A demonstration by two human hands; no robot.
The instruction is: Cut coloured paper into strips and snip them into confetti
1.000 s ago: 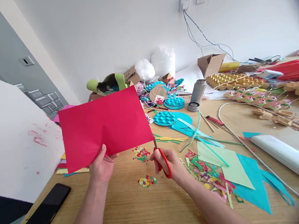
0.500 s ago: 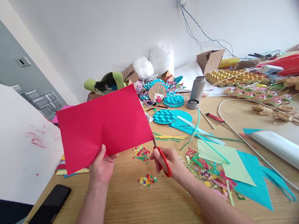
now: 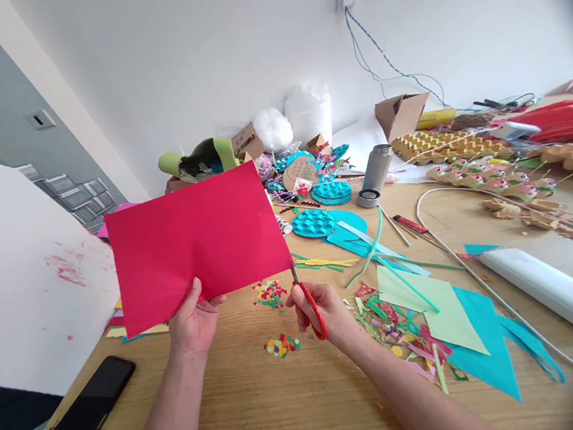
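Note:
A large red sheet of paper (image 3: 198, 239) is held up in front of me, slightly tilted. My left hand (image 3: 195, 316) pinches its lower edge, thumb on the near face and fingers behind. In my right hand (image 3: 319, 309) is a pair of red-handled scissors (image 3: 317, 314), pointing up. Their blades meet the sheet's lower right corner; how far apart the blades are is hard to tell. Below the sheet, small red and green paper bits (image 3: 270, 295) lie on the wooden table (image 3: 263, 411), and nearer to me sits a little pile of coloured paper dots (image 3: 282, 345).
Right of my hand lie paper scraps (image 3: 397, 332), a pale green sheet (image 3: 440, 308) and blue paper (image 3: 489, 351). A grey flask (image 3: 377, 167) stands farther back. A black phone (image 3: 83, 413) is at the left edge, and a white cable (image 3: 450, 247) curves across the right side.
The view has shifted very slightly. Both hands, the red sheet and the scissors keep nearly the same positions relative to each other.

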